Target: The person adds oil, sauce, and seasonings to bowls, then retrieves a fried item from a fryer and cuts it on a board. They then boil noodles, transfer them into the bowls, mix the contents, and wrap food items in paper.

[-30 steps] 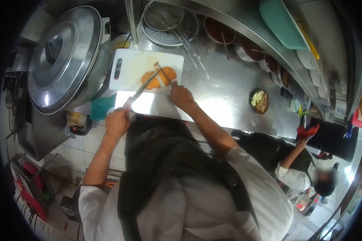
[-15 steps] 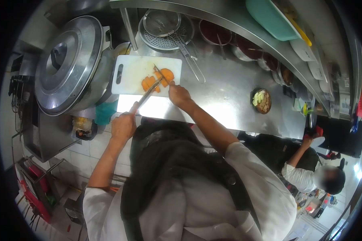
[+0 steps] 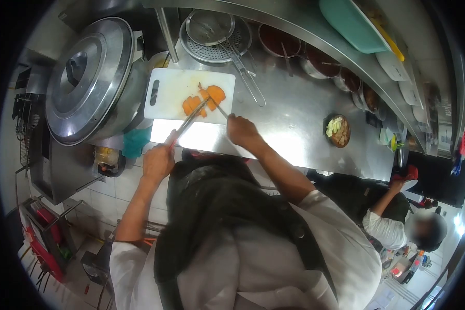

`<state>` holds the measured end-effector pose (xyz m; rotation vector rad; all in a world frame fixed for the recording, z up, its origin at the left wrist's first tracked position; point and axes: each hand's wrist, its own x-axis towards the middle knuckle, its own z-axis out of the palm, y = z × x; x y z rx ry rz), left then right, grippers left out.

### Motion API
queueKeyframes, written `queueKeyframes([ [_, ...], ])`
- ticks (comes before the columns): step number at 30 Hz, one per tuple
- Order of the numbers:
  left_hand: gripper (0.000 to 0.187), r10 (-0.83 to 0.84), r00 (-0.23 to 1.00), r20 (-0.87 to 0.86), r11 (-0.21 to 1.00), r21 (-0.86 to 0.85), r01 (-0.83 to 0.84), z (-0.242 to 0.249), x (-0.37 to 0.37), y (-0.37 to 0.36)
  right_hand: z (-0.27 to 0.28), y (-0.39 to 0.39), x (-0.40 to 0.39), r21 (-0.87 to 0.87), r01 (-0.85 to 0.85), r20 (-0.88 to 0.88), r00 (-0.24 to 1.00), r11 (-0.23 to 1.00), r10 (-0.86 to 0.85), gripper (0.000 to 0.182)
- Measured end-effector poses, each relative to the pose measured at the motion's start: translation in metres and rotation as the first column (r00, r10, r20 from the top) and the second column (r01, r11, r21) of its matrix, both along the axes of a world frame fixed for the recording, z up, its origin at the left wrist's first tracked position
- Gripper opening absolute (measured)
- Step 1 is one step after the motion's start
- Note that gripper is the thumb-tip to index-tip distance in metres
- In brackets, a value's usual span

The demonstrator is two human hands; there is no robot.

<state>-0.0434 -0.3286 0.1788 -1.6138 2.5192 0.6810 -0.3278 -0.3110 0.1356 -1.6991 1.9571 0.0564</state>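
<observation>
Cut pieces of orange food [image 3: 216, 94] lie on a white cutting board [image 3: 163, 106]; their exact kind cannot be made out. My left hand [image 3: 158, 161] is closed around the red-handled end of long metal tongs [image 3: 189, 120], whose tips rest at the orange pieces. Closed on the handle of a thin-bladed knife [image 3: 221, 110], my right hand [image 3: 242, 131] is just off the board's lower right corner. The blade points up and left into the food, crossing near the tong tips.
A big lidded pot [image 3: 90, 77] stands left of the board. Behind are a strainer [image 3: 210, 28] and several bowls of red sauce [image 3: 279, 40]. A small bowl of food [image 3: 338, 130] sits right, beneath an overhead shelf [image 3: 294, 23]. A co-worker [image 3: 385, 227] stands farther right.
My right hand has drawn back slightly down and to the right with the knife. The tongs stay at the orange pieces, and the view has shifted a little.
</observation>
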Motion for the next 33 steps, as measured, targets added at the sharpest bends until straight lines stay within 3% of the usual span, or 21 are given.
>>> queueKeyframes([
  [4, 0.062, 0.046, 0.998, -0.049, 0.998, 0.039, -0.044, 0.01, -0.003, -0.001, 0.004, -0.018, -0.015, -0.144, -0.067, -0.026, 0.998, 0.987, 0.064, 0.025],
  [9, 0.054, -0.002, 0.999, 0.039, 0.999, 0.038, 0.0, 0.023, -0.025, -0.011, -0.021, -0.032, -0.005, -0.093, 0.09, 0.009, 0.996, 0.992, -0.089, 0.023],
  [12, 0.052, -0.061, 0.996, 0.068, 0.996, -0.058, 0.065, 0.018, -0.027, -0.016, -0.019, -0.035, -0.006, -0.067, 0.094, 0.012, 0.996, 0.993, -0.094, 0.023],
  [16, 0.05, -0.034, 0.998, 0.055, 0.998, 0.056, 0.031, 0.024, -0.028, -0.021, 0.01, -0.046, -0.008, -0.035, -0.023, -0.053, 0.998, 0.999, 0.022, 0.025],
  [19, 0.05, -0.031, 0.998, 0.048, 0.999, 0.046, 0.029, 0.021, -0.028, -0.024, 0.018, -0.058, -0.009, 0.108, -0.085, -0.095, 0.991, 0.99, 0.096, 0.026],
  [21, 0.051, -0.088, 0.994, 0.067, 0.995, -0.044, 0.091, 0.015, -0.024, -0.022, -0.004, -0.062, -0.008, 0.006, 0.034, 0.082, 0.996, 0.999, -0.034, 0.027],
  [28, 0.049, -0.035, 0.997, -0.065, 0.999, -0.013, 0.034, 0.009, -0.017, -0.022, -0.014, -0.056, -0.002, 0.082, 0.0, 0.025, 1.0, 0.997, -0.002, 0.028],
  [30, 0.05, -0.038, 0.999, -0.037, 0.999, 0.006, 0.038, 0.006, -0.016, -0.02, -0.027, -0.044, 0.006, 0.07, 0.08, -0.015, 0.997, 0.994, -0.079, 0.027],
  [33, 0.051, -0.047, 0.996, -0.069, 0.999, -0.019, 0.046, 0.0, -0.012, -0.018, -0.012, -0.05, 0.0, 0.09, 0.014, -0.006, 1.0, 0.996, -0.013, 0.027],
])
